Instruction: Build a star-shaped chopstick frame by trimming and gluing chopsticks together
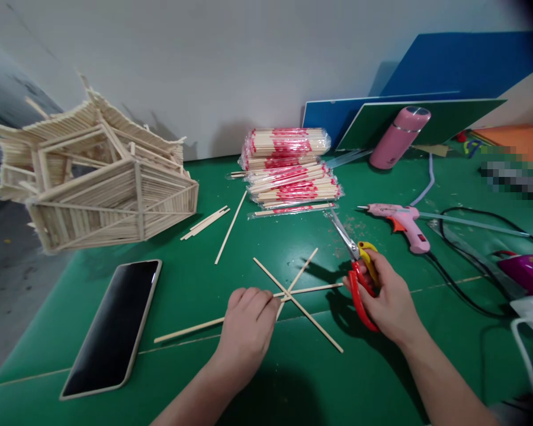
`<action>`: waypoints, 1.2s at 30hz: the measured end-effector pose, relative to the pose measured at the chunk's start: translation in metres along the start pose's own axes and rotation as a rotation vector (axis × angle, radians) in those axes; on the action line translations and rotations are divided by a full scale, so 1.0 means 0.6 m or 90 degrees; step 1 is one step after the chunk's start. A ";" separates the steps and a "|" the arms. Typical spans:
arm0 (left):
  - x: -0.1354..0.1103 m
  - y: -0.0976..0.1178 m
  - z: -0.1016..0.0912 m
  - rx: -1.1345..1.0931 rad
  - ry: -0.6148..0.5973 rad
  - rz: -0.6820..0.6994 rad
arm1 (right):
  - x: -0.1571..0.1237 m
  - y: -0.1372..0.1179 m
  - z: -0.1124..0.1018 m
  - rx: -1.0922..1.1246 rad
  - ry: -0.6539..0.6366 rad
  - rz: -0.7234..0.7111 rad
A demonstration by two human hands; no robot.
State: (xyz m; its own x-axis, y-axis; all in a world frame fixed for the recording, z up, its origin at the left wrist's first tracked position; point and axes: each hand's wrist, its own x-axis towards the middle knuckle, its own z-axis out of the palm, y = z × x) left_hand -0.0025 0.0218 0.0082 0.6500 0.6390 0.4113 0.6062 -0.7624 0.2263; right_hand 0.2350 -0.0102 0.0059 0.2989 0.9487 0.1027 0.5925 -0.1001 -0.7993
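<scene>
While left hand (250, 325) is hiding its grip, unclear, sticks (288, 294) are crossing at its two o'clock, right hand (391, 302) holding scissors (354, 251).

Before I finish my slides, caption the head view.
Left hand on crossed chopsticks, right hand holding scissors, pink glue gun nearby.
</scene>
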 end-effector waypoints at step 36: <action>-0.002 -0.002 0.001 0.052 -0.075 0.008 | -0.001 0.009 0.007 -0.034 -0.025 0.032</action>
State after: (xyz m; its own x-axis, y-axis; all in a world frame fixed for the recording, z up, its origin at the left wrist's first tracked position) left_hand -0.0039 0.0221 0.0065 0.7043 0.6404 0.3062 0.6298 -0.7628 0.1468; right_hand 0.2348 -0.0101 -0.0007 0.3008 0.9529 0.0389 0.6165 -0.1631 -0.7703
